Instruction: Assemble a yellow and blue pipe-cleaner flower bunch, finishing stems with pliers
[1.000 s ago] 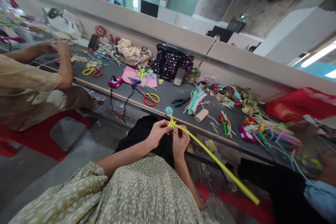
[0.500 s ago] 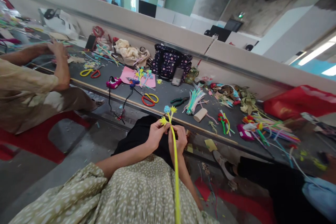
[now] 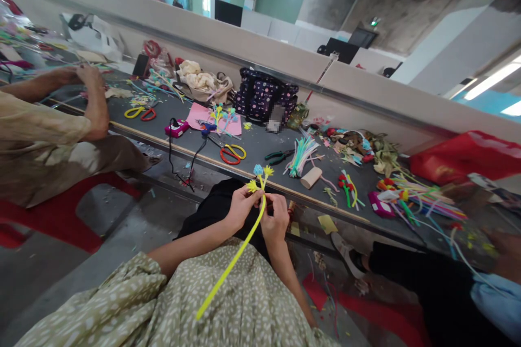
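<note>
Swung down and leftward since half a second ago: long yellow pipe cleaner (image 3: 232, 263), its free end now over the lap on the left rather than hanging straight down. Pinched at its upper end by both hands, just off the near edge of the surface (image 3: 260, 146). Left hand (image 3: 241, 207) closed, grip clamped on the small bunch of stems (image 3: 259, 178) topped with a blue pompom and yellow star shapes. Right hand (image 3: 275, 219) just beside it, fingers curled and clamped on the yellow pipe cleaner where it meets the bunch. Hands touching or nearly so; cannot tell which.

On the surface, near the front edge ahead of the hands: red and yellow scissors (image 3: 233, 153), green-handled pliers (image 3: 278, 157), a bundle of pastel pipe cleaners (image 3: 303, 154), a cardboard tube (image 3: 311, 177). Further left, a pink sheet (image 3: 199, 116) with more finished stems on it, a small pink device (image 3: 176, 128) with a black cord trailing over the front edge, and another pair of scissors (image 3: 139, 113). Toward the back edge, a dark dotted bag (image 3: 260, 95). Toward the right end, loose coloured pipe cleaners (image 3: 423, 198) in a heap and a red bag (image 3: 464, 157).

At the left end, another person's hands (image 3: 87, 73) busy over the surface, arm in a beige sleeve.
</note>
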Demonstrator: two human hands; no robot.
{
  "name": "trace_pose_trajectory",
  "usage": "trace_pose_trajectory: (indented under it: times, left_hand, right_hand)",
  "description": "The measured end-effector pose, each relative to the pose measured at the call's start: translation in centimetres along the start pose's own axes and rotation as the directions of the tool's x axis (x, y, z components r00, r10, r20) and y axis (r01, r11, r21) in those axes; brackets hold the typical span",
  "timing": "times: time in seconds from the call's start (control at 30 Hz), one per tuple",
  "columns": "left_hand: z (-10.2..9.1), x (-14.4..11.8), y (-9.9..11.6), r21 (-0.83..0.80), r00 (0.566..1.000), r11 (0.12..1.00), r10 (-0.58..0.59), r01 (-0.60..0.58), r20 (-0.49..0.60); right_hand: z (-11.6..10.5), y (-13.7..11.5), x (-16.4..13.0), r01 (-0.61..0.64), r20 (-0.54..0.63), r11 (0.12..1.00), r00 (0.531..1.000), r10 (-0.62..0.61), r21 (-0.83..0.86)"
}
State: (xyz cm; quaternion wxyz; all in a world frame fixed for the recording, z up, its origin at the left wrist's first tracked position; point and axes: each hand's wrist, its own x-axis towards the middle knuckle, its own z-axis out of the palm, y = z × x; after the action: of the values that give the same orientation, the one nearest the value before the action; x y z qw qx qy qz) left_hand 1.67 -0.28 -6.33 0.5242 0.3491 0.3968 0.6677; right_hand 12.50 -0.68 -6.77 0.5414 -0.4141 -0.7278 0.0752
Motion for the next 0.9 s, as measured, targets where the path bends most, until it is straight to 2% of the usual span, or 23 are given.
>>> trace_pose_trajectory:
  times: [0.17, 0.3, 0.43, 0.57, 0.7, 0.8, 0.9]
  left_hand:
    - [-0.1, 0.0, -0.2, 0.007, 1.000, 1.000, -0.012, 0.012, -0.007]
    - [-0.1, 0.0, -0.1, -0.002, 1.000, 1.000, -0.016, 0.016, -0.004]
    - [0.0, -0.1, 0.3, -0.030, 0.999, 0.999, -0.041, 0.042, 0.015]
    - [0.1, -0.3, 0.7, -0.069, 0.997, 0.995, -0.068, 0.071, 0.040]
    - [0.3, -0.5, 0.9, -0.138, 0.993, 0.984, -0.099, 0.108, 0.065]
    - [0.3, -0.5, 1.0, -0.172, 0.992, 0.978, -0.112, 0.121, 0.058]
    - [0.2, -0.4, 0.8, -0.155, 0.993, 0.981, -0.108, 0.113, 0.044]
  right_hand:
    - [0.0, 0.2, 0.0, -0.003, 0.012, 1.000, 1.000, 0.003, -0.005]
    - [0.3, 0.2, 0.0, -0.128, -0.018, 0.989, 0.991, 0.130, 0.075]
    - [0.4, 0.0, 0.0, -0.264, -0.019, 0.947, 0.962, 0.272, 0.184]
    - [0.3, -0.2, 0.1, -0.415, 0.048, 0.840, 0.903, 0.427, 0.350]
    - [0.6, -0.2, 0.2, -0.541, 0.153, 0.660, 0.820, 0.551, 0.521]
    - [1.1, 0.0, 0.2, -0.582, 0.214, 0.548, 0.778, 0.591, 0.601]
    - [1.3, 0.0, 0.1, -0.573, 0.187, 0.551, 0.777, 0.601, 0.607]
